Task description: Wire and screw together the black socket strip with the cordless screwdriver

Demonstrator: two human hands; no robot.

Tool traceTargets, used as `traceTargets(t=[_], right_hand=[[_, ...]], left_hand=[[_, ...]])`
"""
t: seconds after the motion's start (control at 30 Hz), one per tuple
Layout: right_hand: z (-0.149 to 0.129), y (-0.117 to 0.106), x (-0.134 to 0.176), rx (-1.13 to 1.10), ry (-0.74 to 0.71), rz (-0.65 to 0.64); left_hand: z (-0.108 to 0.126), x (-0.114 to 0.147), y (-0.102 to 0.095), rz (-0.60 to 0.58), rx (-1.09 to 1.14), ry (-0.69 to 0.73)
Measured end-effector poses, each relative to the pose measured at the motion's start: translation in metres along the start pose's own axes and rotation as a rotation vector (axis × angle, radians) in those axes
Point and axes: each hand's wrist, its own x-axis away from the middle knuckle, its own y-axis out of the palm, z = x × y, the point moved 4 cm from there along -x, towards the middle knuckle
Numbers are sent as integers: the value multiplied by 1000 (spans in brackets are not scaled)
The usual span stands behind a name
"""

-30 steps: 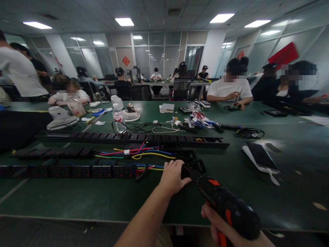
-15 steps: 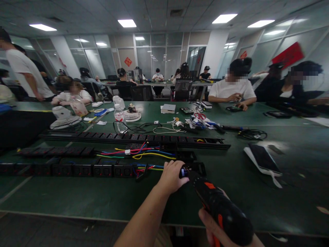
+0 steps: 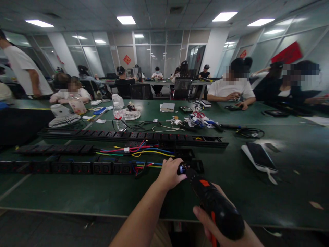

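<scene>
My right hand [image 3: 208, 223] is wrapped round a black and orange power drill [image 3: 216, 202], its nose aimed forward and left. That nose meets a small dark part with a bluish lit spot [image 3: 183, 168] at the end of the nearest power strip [image 3: 84, 167]. My left hand [image 3: 169, 173] is closed round this end part, thumb on the near side and fingers over the top. Blue, red and yellow-green wires [image 3: 146, 165] run from the strip's sockets towards my left hand. My fingers and the drill hide much of the part, including the drill's tip.
Two more power strips lie behind, one with loose coloured wires [image 3: 144, 151]. A water bottle [image 3: 119, 118], small white fans [image 3: 64, 116], scissors with tangled cables [image 3: 199, 116] and a phone on a white power bank [image 3: 259, 156] are on the green table [image 3: 89, 195]. Co-workers sit opposite.
The drill and my right hand have shifted slightly left in the picture, along with a small shift of the whole view. Both holds are unchanged. At far left a standing person has moved a little.
</scene>
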Motion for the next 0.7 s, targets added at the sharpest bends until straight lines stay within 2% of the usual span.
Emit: traceTargets(t=[0.1,0.23,0.7], right_hand=[[1,1,-2,-65,18,-73],[0,2,-2,-66,30,-103],[5,0,-2,-62,33,-75]], left_hand=[[0,0,-1,-10,-2,5],[2,0,-2,-24,-22,-4],[0,0,-1,-12,-19,4]])
